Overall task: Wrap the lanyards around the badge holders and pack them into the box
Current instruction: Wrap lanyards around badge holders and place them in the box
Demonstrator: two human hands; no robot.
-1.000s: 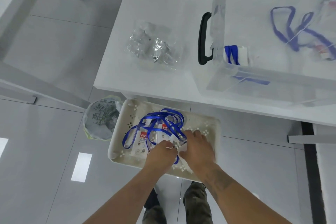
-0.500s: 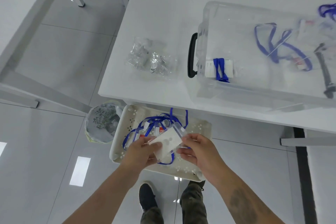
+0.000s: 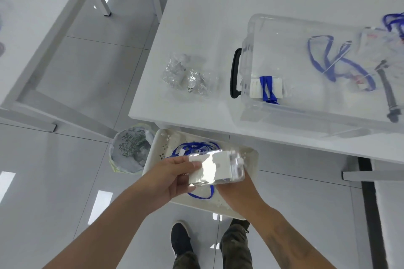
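Badge holder [image 3: 215,167]: a clear plastic sleeve with a white card inside, held flat between both hands above the white tray [image 3: 249,155], below the table edge.
Left hand [image 3: 172,176]: thumb on top, fingers curled under the holder's left end, pinching it.
Right hand [image 3: 237,188]: underneath the right end by the clip; it seems to be gripping, though its fingers are mostly hidden.
Lanyard [image 3: 202,195]: blue ribbon, hanging in a loose loop under the holder, not yet wound.
Handling: I'd judge the holder light, slick and slightly bendy; the ribbon limp and prone to tangling with those left in the tray.
Where to hold: by the short edges, leaving the middle free for winding.
Clear box [image 3: 251,35]: on the table, one wrapped badge [image 3: 267,87] already inside.
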